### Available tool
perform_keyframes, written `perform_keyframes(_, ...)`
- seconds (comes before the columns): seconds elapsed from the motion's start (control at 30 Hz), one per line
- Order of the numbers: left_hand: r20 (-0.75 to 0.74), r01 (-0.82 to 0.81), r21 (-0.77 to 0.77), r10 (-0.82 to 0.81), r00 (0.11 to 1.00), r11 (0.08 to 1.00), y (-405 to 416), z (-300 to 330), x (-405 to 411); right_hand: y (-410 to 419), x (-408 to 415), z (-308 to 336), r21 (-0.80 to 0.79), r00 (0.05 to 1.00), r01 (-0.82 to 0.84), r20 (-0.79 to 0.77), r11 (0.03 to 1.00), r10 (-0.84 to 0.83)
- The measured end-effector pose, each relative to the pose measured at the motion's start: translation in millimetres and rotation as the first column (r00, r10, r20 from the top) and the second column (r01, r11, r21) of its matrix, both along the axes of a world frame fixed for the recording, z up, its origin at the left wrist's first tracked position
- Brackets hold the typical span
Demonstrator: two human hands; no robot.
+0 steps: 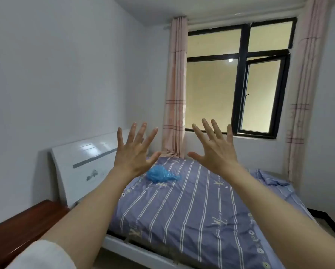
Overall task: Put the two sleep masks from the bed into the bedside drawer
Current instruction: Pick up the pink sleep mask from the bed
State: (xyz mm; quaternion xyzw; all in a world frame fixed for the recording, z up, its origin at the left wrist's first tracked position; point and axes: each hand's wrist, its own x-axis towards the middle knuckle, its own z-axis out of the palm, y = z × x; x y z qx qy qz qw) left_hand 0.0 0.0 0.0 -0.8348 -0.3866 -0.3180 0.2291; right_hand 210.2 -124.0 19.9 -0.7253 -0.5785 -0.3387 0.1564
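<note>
Item: blue bundle (161,174), likely the sleep masks, far left on bed (191,206) near headboard. Light, soft, crumpling; pinch its middle. My left hand (132,155) and right hand (214,150): fingers spread, empty.

Left hand (134,152) and right hand (214,150) raised with fingers spread, empty, above the striped bed (191,200); a blue crumpled bundle (161,174) lies near the white headboard (81,166)

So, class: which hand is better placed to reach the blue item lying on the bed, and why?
Probably the left hand: it hovers open just above and left of the blue item near the headboard. The right hand, also open, is farther off.
</note>
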Motion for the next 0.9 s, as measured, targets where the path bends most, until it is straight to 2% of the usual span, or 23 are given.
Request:
perform_keyframes(0.13,-0.047,-0.008,-0.010,0.007,0.999,1.000,8.9,-23.2,-15.0,20.0,-22.6,-28.2,-0.017,0.994,-0.087,-0.062,0.996,0.086)
perform_keyframes(0.23,-0.084,0.023,-0.108,-0.032,0.996,0.994,15.9,-55.4,-33.6,35.2,-40.3,-64.6,-0.077,0.986,-0.123,-0.126,0.989,0.113)
perform_keyframes(0.5,0.055,0.109,-0.387,-0.096,0.994,0.916,26.9,-172.6,-91.8,58.9,-96.6,-186.9,-0.187,0.932,-0.218,-0.332,0.958,0.148)
perform_keyframes(0.7,0.039,0.011,-0.566,0.013,0.999,0.824,57.7,-260.8,-119.5,88.8,-107.9,-264.8,-0.311,0.886,-0.238,-0.457,0.920,0.075)
perform_keyframes(0.9,-0.023,-0.068,-0.688,0.073,0.997,0.723,127.6,-309.2,-104.2,164.8,-85.2,-311.6,-0.404,0.863,-0.263,-0.504,0.876,0.027)
